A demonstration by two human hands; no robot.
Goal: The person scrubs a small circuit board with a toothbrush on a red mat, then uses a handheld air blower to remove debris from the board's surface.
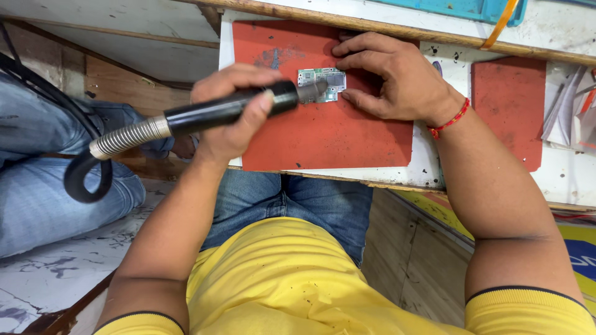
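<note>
My left hand [226, 124] is wrapped around the black handle of a hot-air wand [205, 113]. Its metal nozzle [312, 92] points at a small green circuit board [324, 77]. The board lies on a red mat [323, 136] on the white workbench [425, 164]. My right hand [391, 77] rests on the mat, its fingertips pressing on the board's right edge and top. A red thread bracelet [448, 121] circles that wrist. The nozzle tip covers part of the board.
The wand's ribbed metal collar and black hose [87, 177] loop off to the left. Another person's leg in blue jeans [43, 155] is at the left. A second red mat [509, 111], papers and tools [568, 111] lie right; a blue tray [459, 7] sits at the back.
</note>
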